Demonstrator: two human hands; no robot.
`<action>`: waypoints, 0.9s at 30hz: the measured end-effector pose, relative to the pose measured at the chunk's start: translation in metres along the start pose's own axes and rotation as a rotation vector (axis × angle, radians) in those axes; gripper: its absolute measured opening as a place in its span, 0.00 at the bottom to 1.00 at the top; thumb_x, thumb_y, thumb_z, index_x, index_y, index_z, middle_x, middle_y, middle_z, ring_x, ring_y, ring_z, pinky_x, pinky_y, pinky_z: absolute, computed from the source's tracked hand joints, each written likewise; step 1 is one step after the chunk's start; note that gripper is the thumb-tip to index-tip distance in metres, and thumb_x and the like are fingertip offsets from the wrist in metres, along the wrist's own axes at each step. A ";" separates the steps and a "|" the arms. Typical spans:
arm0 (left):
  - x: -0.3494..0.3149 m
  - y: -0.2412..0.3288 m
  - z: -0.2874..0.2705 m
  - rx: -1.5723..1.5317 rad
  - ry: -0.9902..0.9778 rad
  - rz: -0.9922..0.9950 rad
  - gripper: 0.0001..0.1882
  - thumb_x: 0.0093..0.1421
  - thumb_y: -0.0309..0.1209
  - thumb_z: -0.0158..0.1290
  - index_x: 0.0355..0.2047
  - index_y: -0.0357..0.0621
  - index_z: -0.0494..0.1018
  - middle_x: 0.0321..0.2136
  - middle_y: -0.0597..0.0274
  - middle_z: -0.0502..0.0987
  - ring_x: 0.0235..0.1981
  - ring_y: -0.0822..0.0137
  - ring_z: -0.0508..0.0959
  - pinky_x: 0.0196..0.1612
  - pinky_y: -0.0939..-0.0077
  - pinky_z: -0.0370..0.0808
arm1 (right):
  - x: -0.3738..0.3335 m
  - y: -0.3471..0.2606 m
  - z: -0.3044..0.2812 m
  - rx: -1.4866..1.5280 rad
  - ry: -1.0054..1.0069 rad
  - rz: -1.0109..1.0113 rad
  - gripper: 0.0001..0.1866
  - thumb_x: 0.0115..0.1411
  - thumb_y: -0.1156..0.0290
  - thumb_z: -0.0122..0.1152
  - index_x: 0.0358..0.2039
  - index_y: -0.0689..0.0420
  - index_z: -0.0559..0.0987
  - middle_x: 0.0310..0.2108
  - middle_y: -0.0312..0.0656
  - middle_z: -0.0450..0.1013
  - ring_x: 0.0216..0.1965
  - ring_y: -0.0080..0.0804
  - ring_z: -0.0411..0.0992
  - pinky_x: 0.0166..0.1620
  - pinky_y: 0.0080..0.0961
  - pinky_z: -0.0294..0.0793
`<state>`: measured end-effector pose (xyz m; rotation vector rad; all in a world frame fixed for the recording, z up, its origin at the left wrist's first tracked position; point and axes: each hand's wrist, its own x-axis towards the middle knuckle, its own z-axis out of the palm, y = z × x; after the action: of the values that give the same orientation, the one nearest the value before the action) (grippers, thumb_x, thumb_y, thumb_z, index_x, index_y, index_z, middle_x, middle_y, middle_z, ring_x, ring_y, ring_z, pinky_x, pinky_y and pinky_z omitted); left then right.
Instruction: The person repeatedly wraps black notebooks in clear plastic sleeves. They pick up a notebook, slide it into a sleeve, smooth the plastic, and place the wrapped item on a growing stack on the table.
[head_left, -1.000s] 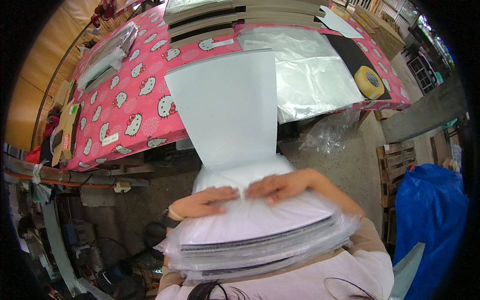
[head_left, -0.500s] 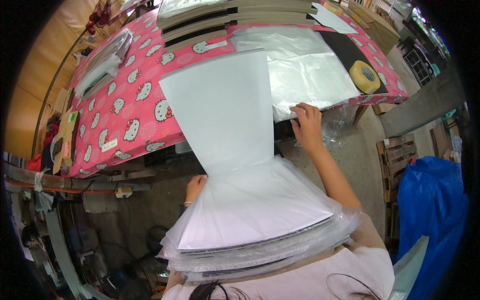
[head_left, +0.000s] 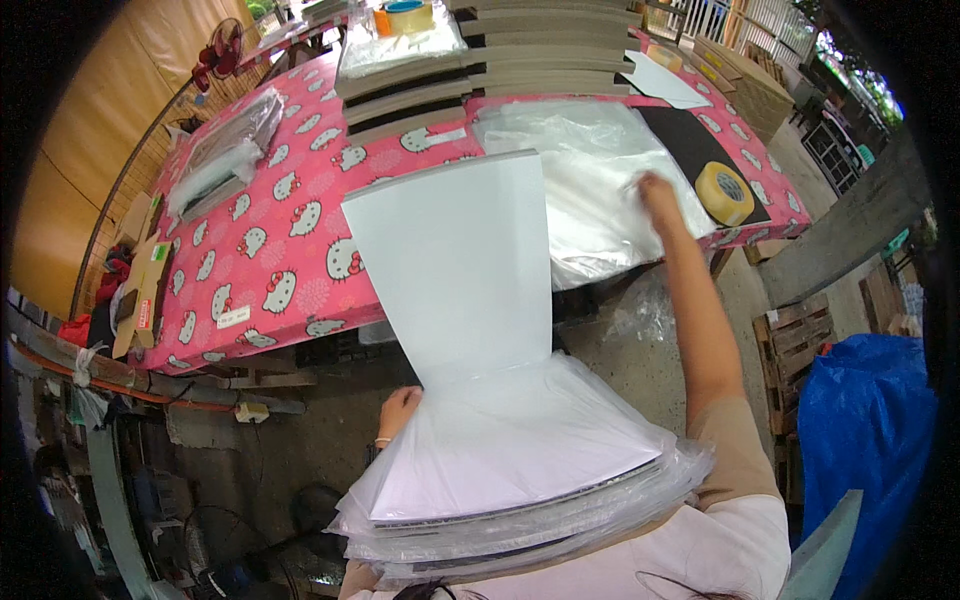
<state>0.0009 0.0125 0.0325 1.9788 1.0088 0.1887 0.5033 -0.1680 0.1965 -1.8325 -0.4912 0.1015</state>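
Observation:
A tall stack of white sheets or boards [head_left: 455, 270] leans from my lap towards the table edge. Clear plastic bags [head_left: 530, 420] cover its near half, with more plastic-wrapped layers below. My left hand [head_left: 401, 410] grips the stack's left edge at the bag's mouth, its fingertips partly hidden behind. On the table, a pile of clear plastic bags [head_left: 590, 235] lies right of the white stack. My right hand [head_left: 660, 205], slightly blurred, is closed on the rumpled plastic of the top bag, near the pile's right side.
The pink patterned tablecloth [head_left: 300, 265] covers the table. A tape roll [head_left: 724, 194] rests on a black board [head_left: 682, 140] at right. Tall board stacks [head_left: 550, 60] stand behind. Wrapped packs [head_left: 225, 160] lie far left. A blue tarp [head_left: 860, 440] and wooden pallet [head_left: 797, 340] are at right.
My right hand has moved away and rightwards from the plastic pile's near edge, and its fingers have closed. The plastic is more rumpled. The view has tilted up slightly; my left hand stays at the stack.

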 end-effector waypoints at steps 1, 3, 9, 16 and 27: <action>0.000 0.007 -0.003 0.000 0.026 0.025 0.15 0.53 0.38 0.46 0.33 0.39 0.72 0.31 0.51 0.72 0.33 0.59 0.73 0.36 0.72 0.68 | 0.024 -0.004 -0.016 0.132 0.291 -0.064 0.05 0.48 0.73 0.46 0.21 0.57 0.71 0.16 0.31 0.61 0.18 0.19 0.57 0.22 0.19 0.56; -0.001 0.024 -0.019 -0.032 0.139 0.081 0.11 0.50 0.29 0.50 0.34 0.38 0.71 0.32 0.55 0.72 0.32 0.66 0.73 0.37 0.77 0.68 | 0.064 -0.030 -0.054 0.274 0.641 -0.292 0.05 0.50 0.76 0.47 0.25 0.64 0.70 0.22 0.36 0.67 0.23 0.22 0.62 0.28 0.19 0.63; -0.006 0.207 -0.102 -0.467 0.583 0.636 0.22 0.42 0.28 0.57 0.39 0.39 0.66 0.42 0.60 0.65 0.43 0.66 0.65 0.46 0.73 0.60 | -0.070 -0.155 0.036 0.286 0.056 -0.602 0.11 0.53 0.75 0.46 0.38 0.61 0.70 0.29 0.37 0.68 0.30 0.23 0.65 0.35 0.19 0.65; 0.011 0.275 -0.099 0.069 0.274 1.065 0.18 0.42 0.25 0.56 0.36 0.39 0.69 0.36 0.59 0.70 0.40 0.66 0.69 0.49 0.66 0.57 | -0.181 -0.201 0.085 0.175 -0.817 -0.914 0.09 0.49 0.75 0.53 0.34 0.57 0.73 0.27 0.43 0.71 0.28 0.34 0.70 0.35 0.22 0.68; -0.054 0.238 -0.140 -0.934 0.486 0.671 0.12 0.52 0.33 0.51 0.28 0.34 0.69 0.24 0.63 0.72 0.26 0.74 0.70 0.34 0.82 0.66 | -0.016 0.009 0.069 -1.066 -0.261 -0.227 0.33 0.52 0.41 0.33 0.57 0.41 0.50 0.59 0.40 0.41 0.60 0.44 0.37 0.55 0.53 0.35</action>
<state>0.0365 -0.0034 0.3110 1.3136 0.3403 1.3020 0.4693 -0.1145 0.1635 -2.7920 -1.0695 -0.1049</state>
